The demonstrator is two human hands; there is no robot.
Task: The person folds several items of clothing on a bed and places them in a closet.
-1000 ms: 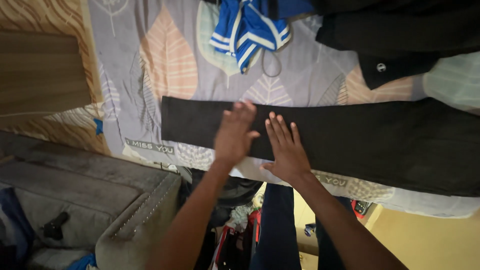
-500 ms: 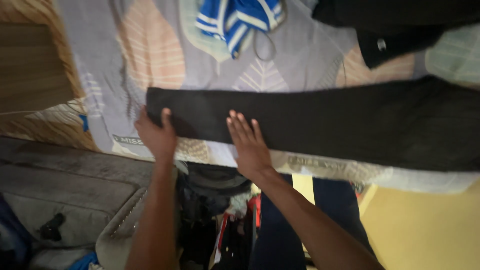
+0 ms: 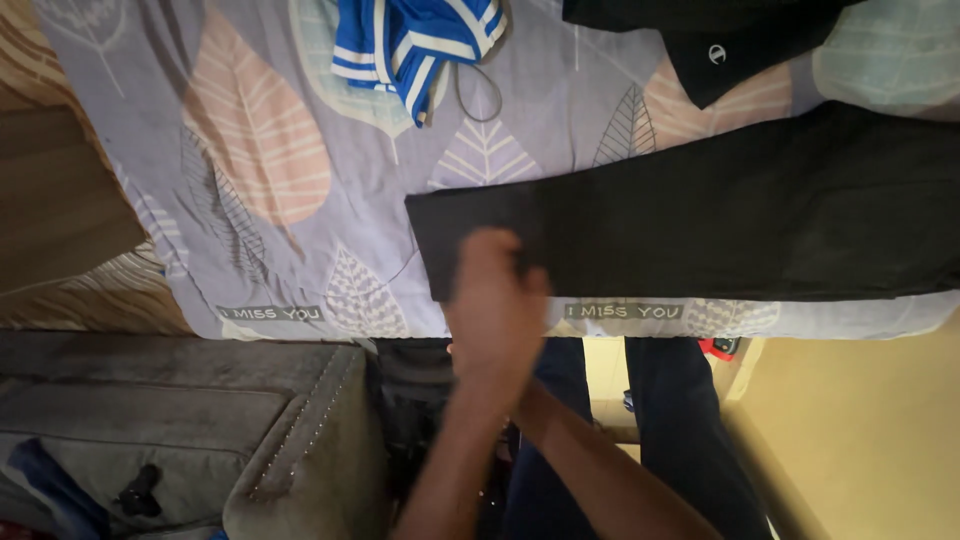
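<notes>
Both blurred hands [image 3: 495, 300], grip unclear, overlap at the black trousers' [image 3: 720, 215] near-left hem on the leaf-print sheet [image 3: 300, 200]; earlier they lay spread apart.

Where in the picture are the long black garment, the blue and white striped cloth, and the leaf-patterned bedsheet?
long black garment [image 3: 720, 220]: head view, middle of the fabric.
blue and white striped cloth [image 3: 410, 40]: head view, striped folds.
leaf-patterned bedsheet [image 3: 260, 150]: head view, bare pink leaf.

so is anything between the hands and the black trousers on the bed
Nothing visible. The hands overlap, blurred, right at the near edge of the black trousers, by their left end. The blue striped garment and the black top lie farther back on the sheet, clear of them.
</notes>
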